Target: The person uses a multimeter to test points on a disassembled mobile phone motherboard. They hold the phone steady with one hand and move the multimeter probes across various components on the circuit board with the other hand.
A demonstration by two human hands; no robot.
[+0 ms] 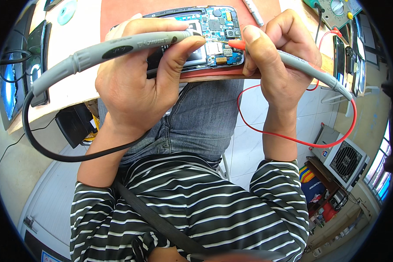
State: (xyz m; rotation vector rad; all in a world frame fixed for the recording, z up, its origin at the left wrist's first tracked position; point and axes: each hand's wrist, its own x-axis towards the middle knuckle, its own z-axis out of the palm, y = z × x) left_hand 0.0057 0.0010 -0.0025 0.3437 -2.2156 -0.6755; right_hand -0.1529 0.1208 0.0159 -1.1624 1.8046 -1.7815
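Observation:
My left hand (137, 74) is closed around a thick grey probe (100, 50) with a black cable, its front end over an opened phone. My right hand (284, 61) is closed around a grey probe (308, 67) with a red tip and a red cable. Both tips point at the phone's blue circuit board (214, 26); whether they touch it is too small to tell. The opened phone (236, 19) lies flat near the table's front edge, its dark battery (196, 56) partly hidden by my left hand and fingers.
A reddish mat (148, 8) lies under the phone, with a white marker-like pen (254, 12) beyond it. At the far right stands a green multimeter (325, 11) with a dial. Dark phones or screens (41, 56) lie at the left. Below the table stands a grey air cooler (343, 159).

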